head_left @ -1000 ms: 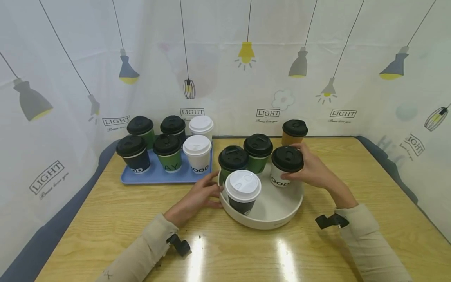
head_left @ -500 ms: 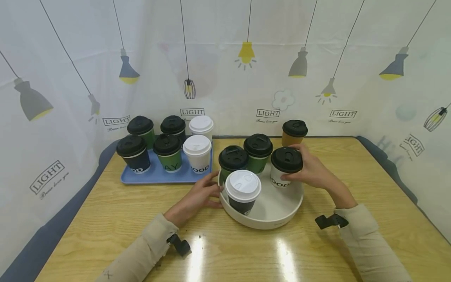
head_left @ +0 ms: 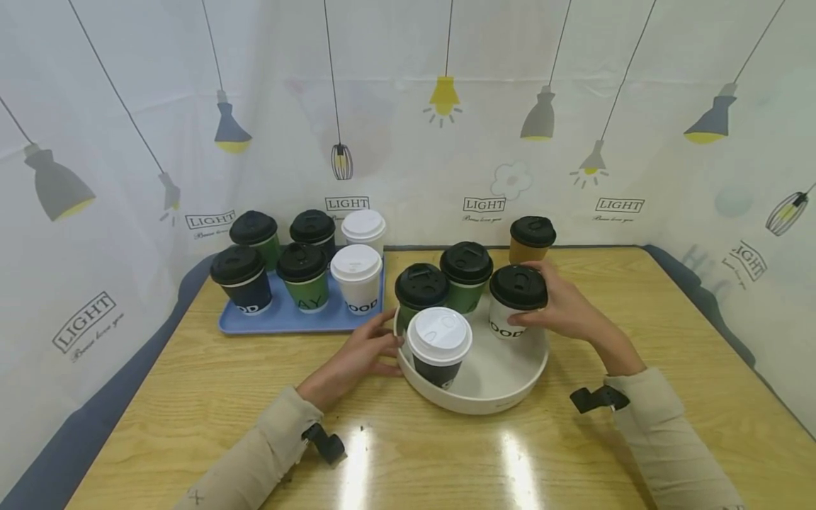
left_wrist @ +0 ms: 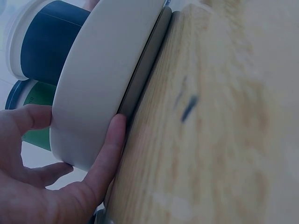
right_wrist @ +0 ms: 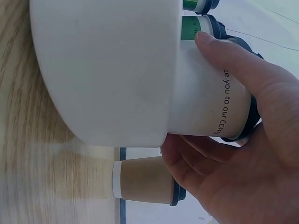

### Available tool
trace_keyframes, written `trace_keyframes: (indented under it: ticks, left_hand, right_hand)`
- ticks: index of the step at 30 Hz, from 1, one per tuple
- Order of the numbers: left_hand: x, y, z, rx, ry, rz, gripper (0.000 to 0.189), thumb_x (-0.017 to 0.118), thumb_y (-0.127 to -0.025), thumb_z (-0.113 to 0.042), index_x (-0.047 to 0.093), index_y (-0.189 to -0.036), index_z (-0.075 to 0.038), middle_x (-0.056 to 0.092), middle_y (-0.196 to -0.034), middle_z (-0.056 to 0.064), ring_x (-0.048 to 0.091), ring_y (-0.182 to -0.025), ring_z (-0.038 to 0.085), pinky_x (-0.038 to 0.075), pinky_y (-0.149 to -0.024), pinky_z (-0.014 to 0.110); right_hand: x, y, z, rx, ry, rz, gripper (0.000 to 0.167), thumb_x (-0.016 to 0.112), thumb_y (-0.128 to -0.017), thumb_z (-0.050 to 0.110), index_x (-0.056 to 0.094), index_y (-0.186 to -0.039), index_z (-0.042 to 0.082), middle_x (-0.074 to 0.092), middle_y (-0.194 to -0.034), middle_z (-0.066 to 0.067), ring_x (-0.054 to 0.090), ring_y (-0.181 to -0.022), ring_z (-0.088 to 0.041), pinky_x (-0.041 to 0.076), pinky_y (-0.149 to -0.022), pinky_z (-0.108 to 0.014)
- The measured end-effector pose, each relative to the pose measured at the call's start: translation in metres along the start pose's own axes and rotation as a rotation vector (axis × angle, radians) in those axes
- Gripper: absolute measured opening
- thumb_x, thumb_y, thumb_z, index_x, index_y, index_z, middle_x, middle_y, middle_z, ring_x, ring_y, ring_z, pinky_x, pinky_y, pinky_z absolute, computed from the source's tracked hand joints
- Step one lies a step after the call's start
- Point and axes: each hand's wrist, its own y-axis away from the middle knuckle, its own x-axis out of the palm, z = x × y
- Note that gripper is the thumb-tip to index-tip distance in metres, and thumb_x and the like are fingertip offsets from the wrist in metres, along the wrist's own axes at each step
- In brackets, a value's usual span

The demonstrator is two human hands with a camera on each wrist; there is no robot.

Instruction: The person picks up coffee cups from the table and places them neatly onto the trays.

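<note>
My right hand point(head_left: 567, 304) grips a white paper coffee cup point(head_left: 502, 322) with a black lid, thumb on one side and fingers on the other. The cup stands upright inside the right rim of a round cream tray point(head_left: 474, 405); its base is hidden behind the tray wall in the right wrist view. My left hand point(head_left: 353, 358) holds the tray's left side, with the thumb point(left_wrist: 110, 144) low at its base and fingers at the wall and rim. Also in the tray are two green cups point(head_left: 467, 294) with black lids and a dark cup with a white lid point(head_left: 440, 336).
A blue rectangular tray point(head_left: 290, 324) at the left holds several lidded cups in two rows. Behind the round tray, an orange-brown cup point(head_left: 530, 251) with a black lid stands near the table's back edge. A printed curtain point(head_left: 408, 163) encloses the wooden table point(head_left: 255, 397).
</note>
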Motion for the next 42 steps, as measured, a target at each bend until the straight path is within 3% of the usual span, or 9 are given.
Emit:
trace_keyframes:
  ticks: [42]
  left_hand:
    - [0.0009, 0.0, 0.0011, 0.005, 0.021, -0.001, 0.071, 0.055, -0.099, -0.012, 0.026, -0.164, -0.018, 0.048, -0.148, 0.025, 0.068, -0.108, 0.025, 0.064, -0.091, 0.046]
  right_hand:
    - [-0.0019, 0.0024, 0.0025, 0.021, 0.025, 0.024, 0.111, 0.093, -0.076, 0.029, 0.024, -0.16, 0.005, 0.044, -0.155, -0.03, 0.045, -0.141, -0.052, 0.036, -0.116, -0.071]
